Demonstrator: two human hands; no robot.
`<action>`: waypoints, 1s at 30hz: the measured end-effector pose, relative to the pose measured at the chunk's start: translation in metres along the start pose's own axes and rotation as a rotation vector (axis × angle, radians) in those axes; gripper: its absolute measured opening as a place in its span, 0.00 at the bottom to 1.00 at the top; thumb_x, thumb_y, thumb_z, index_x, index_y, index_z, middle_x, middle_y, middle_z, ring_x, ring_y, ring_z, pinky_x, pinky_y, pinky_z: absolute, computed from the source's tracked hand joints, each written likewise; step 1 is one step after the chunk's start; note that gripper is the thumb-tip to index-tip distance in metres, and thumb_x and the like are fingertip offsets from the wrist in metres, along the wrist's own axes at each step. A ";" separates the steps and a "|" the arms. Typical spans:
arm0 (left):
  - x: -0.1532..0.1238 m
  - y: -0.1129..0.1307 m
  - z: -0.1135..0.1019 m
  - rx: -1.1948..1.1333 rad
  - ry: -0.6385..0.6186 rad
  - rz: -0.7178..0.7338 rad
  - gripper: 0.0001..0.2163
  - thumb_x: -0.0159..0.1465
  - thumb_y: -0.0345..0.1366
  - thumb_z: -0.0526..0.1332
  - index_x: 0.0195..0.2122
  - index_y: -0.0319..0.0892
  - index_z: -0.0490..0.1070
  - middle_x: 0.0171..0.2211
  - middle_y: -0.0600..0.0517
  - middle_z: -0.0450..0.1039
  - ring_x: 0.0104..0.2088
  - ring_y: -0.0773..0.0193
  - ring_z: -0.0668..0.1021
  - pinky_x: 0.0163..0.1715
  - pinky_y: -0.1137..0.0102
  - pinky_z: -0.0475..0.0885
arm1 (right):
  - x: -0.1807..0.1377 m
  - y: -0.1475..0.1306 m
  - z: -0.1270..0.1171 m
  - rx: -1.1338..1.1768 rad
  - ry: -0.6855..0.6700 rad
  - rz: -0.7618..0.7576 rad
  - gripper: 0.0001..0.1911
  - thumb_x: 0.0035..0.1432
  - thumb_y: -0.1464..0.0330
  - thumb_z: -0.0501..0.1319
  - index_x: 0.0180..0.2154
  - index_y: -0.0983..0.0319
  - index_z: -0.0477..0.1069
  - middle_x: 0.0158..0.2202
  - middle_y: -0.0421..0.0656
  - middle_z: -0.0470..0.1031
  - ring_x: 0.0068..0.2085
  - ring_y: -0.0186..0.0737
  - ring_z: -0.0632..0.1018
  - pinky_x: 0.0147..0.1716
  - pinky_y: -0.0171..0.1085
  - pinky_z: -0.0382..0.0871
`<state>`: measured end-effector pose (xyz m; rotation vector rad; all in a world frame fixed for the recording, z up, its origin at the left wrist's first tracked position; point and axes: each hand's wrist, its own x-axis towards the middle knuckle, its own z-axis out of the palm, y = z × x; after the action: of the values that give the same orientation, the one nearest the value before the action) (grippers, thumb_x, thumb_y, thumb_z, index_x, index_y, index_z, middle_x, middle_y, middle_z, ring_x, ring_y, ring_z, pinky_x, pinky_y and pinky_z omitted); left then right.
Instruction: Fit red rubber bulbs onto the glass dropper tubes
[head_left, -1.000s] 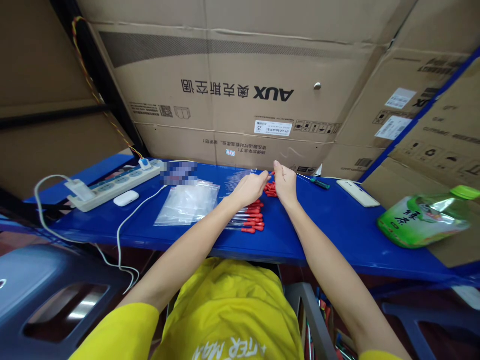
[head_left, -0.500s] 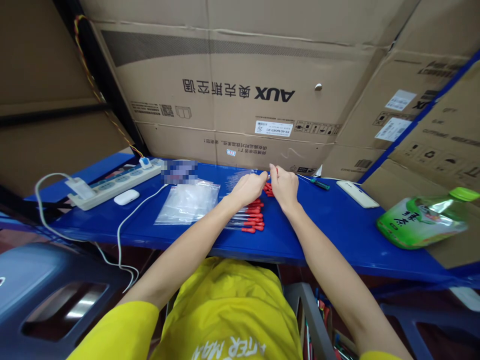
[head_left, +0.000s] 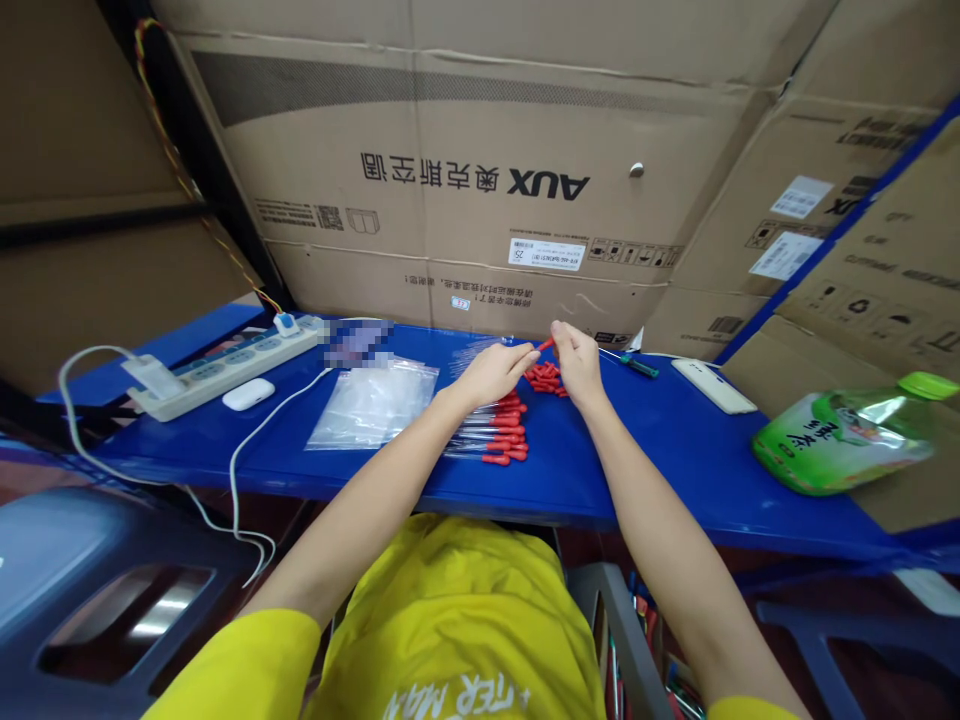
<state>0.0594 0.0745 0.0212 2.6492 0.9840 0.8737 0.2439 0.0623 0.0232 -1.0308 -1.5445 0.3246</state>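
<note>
My right hand (head_left: pixel 577 362) pinches a small red rubber bulb (head_left: pixel 546 345) above the table. Just left of it, the closed fingers of my left hand (head_left: pixel 489 376) meet the bulb's other end; what sits inside them is hidden. Beneath both hands lies a heap of loose red bulbs (head_left: pixel 546 379). Closer to me, a row of droppers (head_left: pixel 507 440) with clear stems and red bulbs points to the right, partly covered by my left hand. Thin clear tubes (head_left: pixel 469 354) lie behind that hand.
Clear zip bags (head_left: pixel 373 405) lie left of the droppers. Farther left are a power strip (head_left: pixel 225 368), a white earbud case (head_left: pixel 248 394) and a cable. To the right are a green-handled screwdriver (head_left: pixel 639 367), a phone (head_left: pixel 712 386) and a green bottle (head_left: pixel 832 440). Cardboard boxes (head_left: pixel 450 120) stand behind.
My hands have drawn slightly apart, and the red bulb between them now shows more plainly. More of the loose bulb heap is uncovered. The row of droppers looks unchanged.
</note>
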 end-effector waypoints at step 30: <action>0.002 0.000 0.005 0.036 0.153 0.036 0.15 0.79 0.40 0.47 0.39 0.42 0.68 0.33 0.48 0.77 0.32 0.61 0.76 0.34 0.69 0.62 | -0.006 0.004 0.009 -0.042 0.066 -0.076 0.29 0.74 0.45 0.50 0.27 0.57 0.58 0.23 0.35 0.59 0.26 0.35 0.62 0.30 0.38 0.55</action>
<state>0.0638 0.0756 0.0179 2.6705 0.9973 1.0901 0.2366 0.0634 0.0139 -1.0027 -1.5324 0.2046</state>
